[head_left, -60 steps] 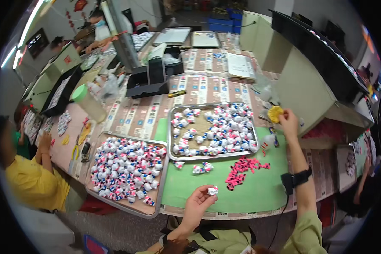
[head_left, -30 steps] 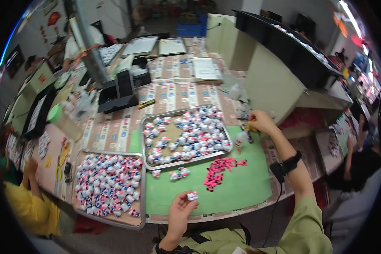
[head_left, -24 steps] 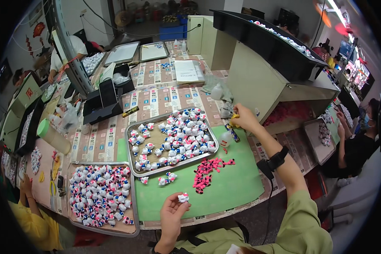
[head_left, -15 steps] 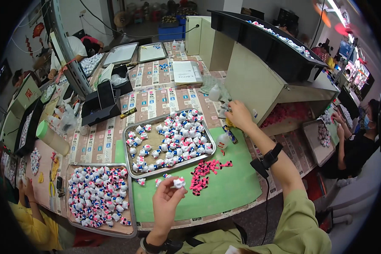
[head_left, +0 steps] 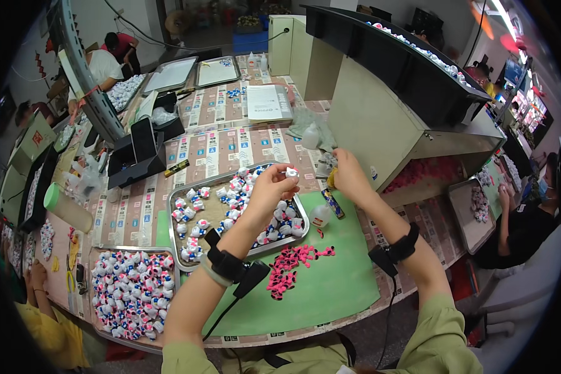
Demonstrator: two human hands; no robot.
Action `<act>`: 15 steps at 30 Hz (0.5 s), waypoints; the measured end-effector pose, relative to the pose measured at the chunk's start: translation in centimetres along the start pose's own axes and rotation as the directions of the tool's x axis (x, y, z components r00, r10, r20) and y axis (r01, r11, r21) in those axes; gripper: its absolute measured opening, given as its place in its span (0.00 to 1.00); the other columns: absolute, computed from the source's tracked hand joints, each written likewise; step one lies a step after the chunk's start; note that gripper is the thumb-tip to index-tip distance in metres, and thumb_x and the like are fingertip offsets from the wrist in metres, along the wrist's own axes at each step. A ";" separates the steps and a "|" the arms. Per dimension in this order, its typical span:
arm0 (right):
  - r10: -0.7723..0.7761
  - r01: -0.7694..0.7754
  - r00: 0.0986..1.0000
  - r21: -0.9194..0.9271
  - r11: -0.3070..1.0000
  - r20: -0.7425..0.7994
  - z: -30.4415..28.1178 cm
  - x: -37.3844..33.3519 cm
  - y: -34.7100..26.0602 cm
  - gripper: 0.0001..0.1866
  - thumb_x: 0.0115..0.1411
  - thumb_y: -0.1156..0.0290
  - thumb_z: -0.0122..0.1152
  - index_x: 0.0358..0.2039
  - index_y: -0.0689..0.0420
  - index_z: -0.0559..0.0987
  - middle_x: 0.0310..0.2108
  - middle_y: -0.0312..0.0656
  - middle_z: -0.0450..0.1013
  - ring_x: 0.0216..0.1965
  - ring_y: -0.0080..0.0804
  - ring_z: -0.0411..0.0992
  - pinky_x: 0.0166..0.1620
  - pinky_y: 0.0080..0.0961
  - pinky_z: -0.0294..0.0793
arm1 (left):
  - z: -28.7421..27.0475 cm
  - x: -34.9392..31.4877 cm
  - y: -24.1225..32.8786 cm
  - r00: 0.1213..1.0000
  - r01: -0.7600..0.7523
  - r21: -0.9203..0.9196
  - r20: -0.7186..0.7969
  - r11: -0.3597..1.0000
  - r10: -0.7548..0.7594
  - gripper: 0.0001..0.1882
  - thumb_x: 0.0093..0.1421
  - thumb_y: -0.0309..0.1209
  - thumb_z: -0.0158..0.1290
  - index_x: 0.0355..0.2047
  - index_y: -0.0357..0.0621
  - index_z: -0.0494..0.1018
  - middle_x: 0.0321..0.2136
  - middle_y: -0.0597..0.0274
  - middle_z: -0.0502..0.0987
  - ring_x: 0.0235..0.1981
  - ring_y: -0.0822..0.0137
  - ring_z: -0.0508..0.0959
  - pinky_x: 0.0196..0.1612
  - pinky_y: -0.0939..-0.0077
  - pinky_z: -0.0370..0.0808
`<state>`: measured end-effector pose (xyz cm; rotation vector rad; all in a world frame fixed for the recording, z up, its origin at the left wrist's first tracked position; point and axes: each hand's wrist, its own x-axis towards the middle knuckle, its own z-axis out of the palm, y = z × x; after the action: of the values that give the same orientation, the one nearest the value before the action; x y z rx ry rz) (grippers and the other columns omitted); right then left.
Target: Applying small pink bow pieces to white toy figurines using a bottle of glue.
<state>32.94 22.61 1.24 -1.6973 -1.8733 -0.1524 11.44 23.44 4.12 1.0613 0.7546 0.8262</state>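
My left hand is raised over the far right part of a metal tray, its fingertips pinching a small white figurine with pink marks. Below it the tray holds several white, blue and pink figurines. My right hand is farther right, near the cabinet's foot, with fingers bent and closed. Something yellow shows at those fingers; whether they grip it is too small to tell. A white squeeze bottle stands just nearer, beside a pile of small pink and black pieces on the green mat.
A second tray full of figurines is at the left. Beyond lie a grey-green cloth, another bottle and a booklet. A pale cabinet carries a black bin. Co-workers sit at both sides.
My left hand has gone from the mat's near side up and forward over the tray, carrying the white figurine. My right hand has stayed at about the same spot.
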 end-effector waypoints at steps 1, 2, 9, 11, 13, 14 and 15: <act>-0.099 0.101 0.995 -0.077 0.992 0.028 -0.8 -0.6 -0.7 0.15 0.43 0.78 0.50 0.36 0.61 0.70 0.35 0.48 0.65 0.39 0.45 0.64 0.43 0.31 0.64 | 0.0 0.7 -0.3 1.000 0.011 0.032 0.010 0.999 -0.011 0.18 0.51 0.26 0.50 0.43 0.38 0.63 0.32 0.61 0.69 0.30 0.72 0.72 0.32 0.82 0.69; -0.197 0.204 0.978 -0.147 0.968 0.064 -1.3 -1.0 -1.1 0.13 0.43 0.79 0.50 0.34 0.61 0.70 0.35 0.48 0.64 0.39 0.44 0.64 0.43 0.31 0.64 | -0.1 1.3 -0.5 1.000 0.022 0.065 0.017 0.998 -0.023 0.18 0.51 0.26 0.50 0.43 0.38 0.63 0.32 0.61 0.69 0.30 0.72 0.72 0.32 0.82 0.69; -0.067 0.060 0.995 0.104 0.993 0.070 -1.6 -0.9 0.1 0.03 0.44 0.76 0.53 0.23 0.60 0.72 0.31 0.41 0.67 0.31 0.38 0.66 0.33 0.29 0.67 | 1.0 5.3 -2.2 0.983 0.042 0.183 0.167 0.982 -0.073 0.20 0.48 0.24 0.51 0.43 0.37 0.63 0.33 0.60 0.69 0.30 0.71 0.72 0.32 0.81 0.69; -0.031 0.029 1.000 0.326 0.945 0.002 -1.3 -0.5 0.2 0.04 0.45 0.75 0.54 0.24 0.60 0.73 0.28 0.41 0.67 0.31 0.37 0.66 0.31 0.29 0.67 | 1.2 6.0 -2.8 0.986 0.010 0.194 0.164 0.981 -0.042 0.21 0.47 0.22 0.51 0.43 0.37 0.63 0.33 0.60 0.70 0.30 0.71 0.72 0.33 0.80 0.70; 0.036 -0.050 0.998 0.391 0.919 0.044 -1.4 -0.4 0.0 0.04 0.46 0.75 0.53 0.24 0.60 0.73 0.26 0.41 0.68 0.31 0.37 0.66 0.32 0.29 0.66 | 1.9 6.3 -2.6 0.992 -0.044 0.330 0.127 0.943 0.002 0.21 0.44 0.20 0.51 0.42 0.35 0.65 0.35 0.58 0.71 0.32 0.71 0.73 0.33 0.78 0.71; 0.068 -0.090 0.995 0.422 0.902 0.066 -1.3 -0.4 0.0 0.04 0.46 0.75 0.53 0.24 0.60 0.73 0.25 0.42 0.68 0.30 0.38 0.66 0.32 0.29 0.66 | 2.2 6.6 -2.9 0.993 -0.067 0.375 0.113 0.925 0.026 0.20 0.44 0.20 0.51 0.41 0.35 0.65 0.35 0.57 0.71 0.32 0.71 0.73 0.33 0.77 0.71; 0.025 -0.042 0.999 0.409 0.912 0.045 -1.2 -0.3 0.1 0.04 0.46 0.75 0.53 0.24 0.60 0.73 0.25 0.41 0.68 0.31 0.37 0.66 0.33 0.28 0.66 | 2.3 6.8 -3.1 0.994 -0.091 0.421 0.100 0.902 0.054 0.20 0.44 0.20 0.51 0.41 0.35 0.66 0.35 0.57 0.71 0.32 0.71 0.73 0.33 0.77 0.71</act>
<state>33.45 21.83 2.10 -1.4463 -1.7509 0.2747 17.39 27.50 1.00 1.5148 0.8478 0.6870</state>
